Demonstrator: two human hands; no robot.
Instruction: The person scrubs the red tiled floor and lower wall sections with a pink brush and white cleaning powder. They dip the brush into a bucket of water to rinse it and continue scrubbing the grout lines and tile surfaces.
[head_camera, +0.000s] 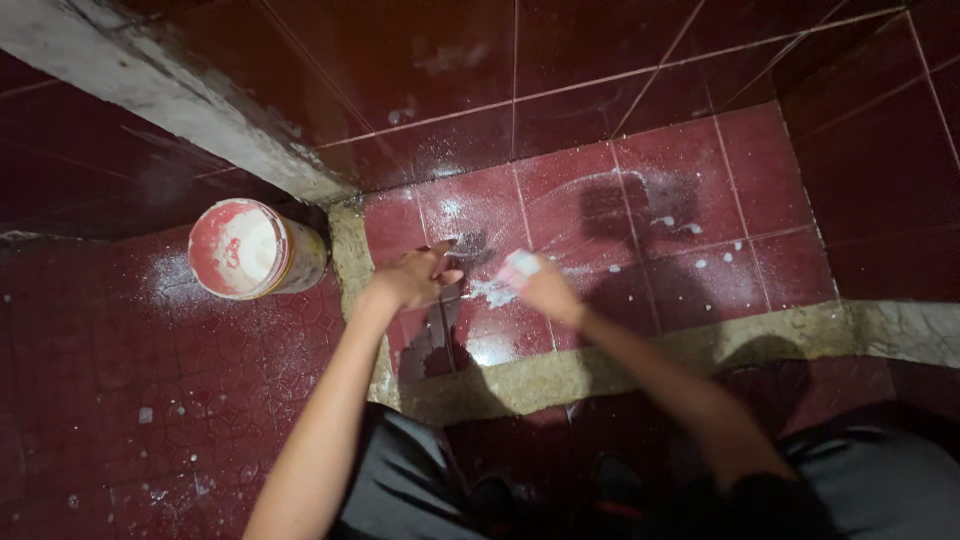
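Left hand: the left hand (412, 277) hangs low over the red floor tiles (700, 190) near the middle of the scene, fingers curled inward; it seems to pinch something thin and dark at the fingertips, but what it is cannot be told.
Right hand: the right hand (540, 285) sits just right of the left one, closed around a small pale pink lump (519, 266) that looks like a cloth or sponge, pressed to the tile.
White paste: a smear of white paste (492, 292) lies on the tile between the two hands, touching the pink lump; smaller white blobs (690, 228) are scattered farther right.
Tub: a round tub (250, 250) stands on the left, on the patterned red floor (120, 400) outside the sunken tiled bay; it is open, its inside coated white with red-pink streaks around the rim.
Tub label: the outer wall shows a yellowish band on its right side; nothing more of it can be made out.
Kerb: a rough sandy-coloured kerb (600, 365) runs along the near edge of the bay and turns up its left side, just right of the tub.
Walls: dark red wall tiles (600, 60) with pale joints rise at the far side and right.
Ledge: a grey bare-cement ledge (180, 100) slants from far left down toward the tub.
Legs: the person's knees in dark shorts (400, 480) fill the near edge.
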